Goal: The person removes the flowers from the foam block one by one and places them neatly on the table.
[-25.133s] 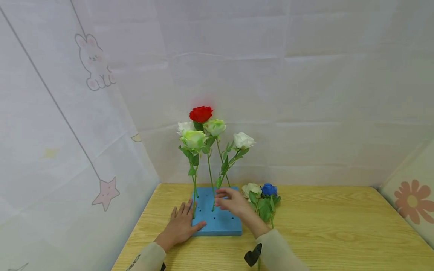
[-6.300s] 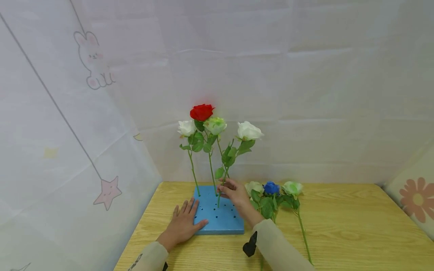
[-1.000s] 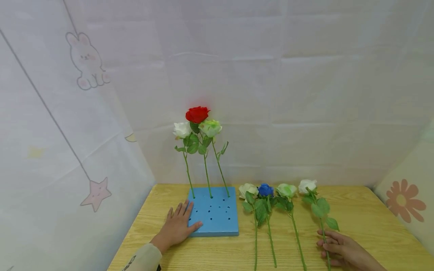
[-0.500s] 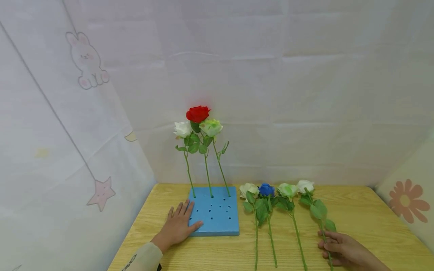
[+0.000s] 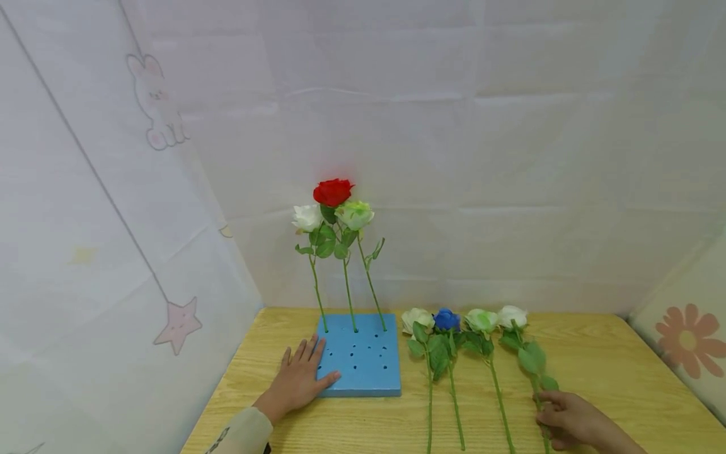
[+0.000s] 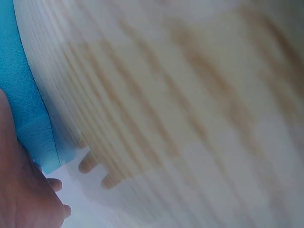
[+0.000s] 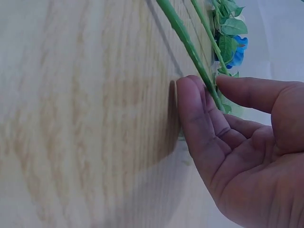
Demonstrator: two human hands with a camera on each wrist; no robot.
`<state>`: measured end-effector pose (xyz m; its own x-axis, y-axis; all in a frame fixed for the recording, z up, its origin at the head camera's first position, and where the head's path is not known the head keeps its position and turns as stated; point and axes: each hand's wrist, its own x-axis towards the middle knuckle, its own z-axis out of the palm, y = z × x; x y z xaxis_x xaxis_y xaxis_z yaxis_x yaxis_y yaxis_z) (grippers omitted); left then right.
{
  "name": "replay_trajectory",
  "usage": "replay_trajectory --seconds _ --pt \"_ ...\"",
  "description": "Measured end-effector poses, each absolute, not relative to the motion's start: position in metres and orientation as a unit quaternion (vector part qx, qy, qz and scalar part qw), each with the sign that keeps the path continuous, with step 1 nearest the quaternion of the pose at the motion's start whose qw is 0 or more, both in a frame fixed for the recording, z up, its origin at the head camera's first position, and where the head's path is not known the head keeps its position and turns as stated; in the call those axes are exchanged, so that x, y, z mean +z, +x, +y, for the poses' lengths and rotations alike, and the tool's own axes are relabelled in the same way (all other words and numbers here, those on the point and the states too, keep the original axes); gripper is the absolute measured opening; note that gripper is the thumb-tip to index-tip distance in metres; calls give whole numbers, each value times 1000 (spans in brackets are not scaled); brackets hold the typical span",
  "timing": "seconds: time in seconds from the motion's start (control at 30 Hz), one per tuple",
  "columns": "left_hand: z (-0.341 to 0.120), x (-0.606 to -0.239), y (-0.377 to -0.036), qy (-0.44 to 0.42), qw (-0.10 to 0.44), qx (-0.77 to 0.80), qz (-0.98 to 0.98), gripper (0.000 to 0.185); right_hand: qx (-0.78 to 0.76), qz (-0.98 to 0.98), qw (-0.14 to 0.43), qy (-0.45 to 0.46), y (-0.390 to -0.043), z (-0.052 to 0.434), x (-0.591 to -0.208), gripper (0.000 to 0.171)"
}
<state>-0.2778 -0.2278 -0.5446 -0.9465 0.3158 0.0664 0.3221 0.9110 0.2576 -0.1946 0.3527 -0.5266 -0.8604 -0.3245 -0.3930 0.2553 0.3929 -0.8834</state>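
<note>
My left hand (image 5: 295,381) lies flat with spread fingers on the left edge of a blue foam block (image 5: 368,378) full of small holes. A red rose (image 5: 333,192), a white rose (image 5: 308,217) and a pale green rose (image 5: 355,215) stand upright in its back row. At the right, my right hand (image 5: 573,419) pinches the stem of another white rose (image 5: 512,316), which lies along the table. In the right wrist view, the green stem (image 7: 187,42) runs between the thumb and curled fingers. The left wrist view shows only part of the left hand (image 6: 23,190) by the block.
Between block and right hand lie a cream rose (image 5: 418,321), a blue rose (image 5: 447,319) and a green-white rose (image 5: 481,320), side by side with stems toward me. The wooden table (image 5: 624,366) ends at a pale cloth backdrop (image 5: 539,157).
Since the oldest frame, a green-white rose and a white rose have gone from the block to the table's right. Over the last second the white rose's head has shifted slightly left, against the green-white one.
</note>
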Motion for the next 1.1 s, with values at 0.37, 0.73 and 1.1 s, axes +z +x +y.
replay_trajectory --seconds 0.37,0.73,1.1 --pt "-226 -545 -278 -163 16 -125 -979 92 -541 805 243 -19 -197 349 -503 57" --pt "-229 -549 -281 -165 18 -127 -978 93 -544 807 224 -41 -213 335 -489 65" --pt "-229 -548 -281 -156 5 -115 -981 94 -551 807 198 -79 -225 304 -480 64"
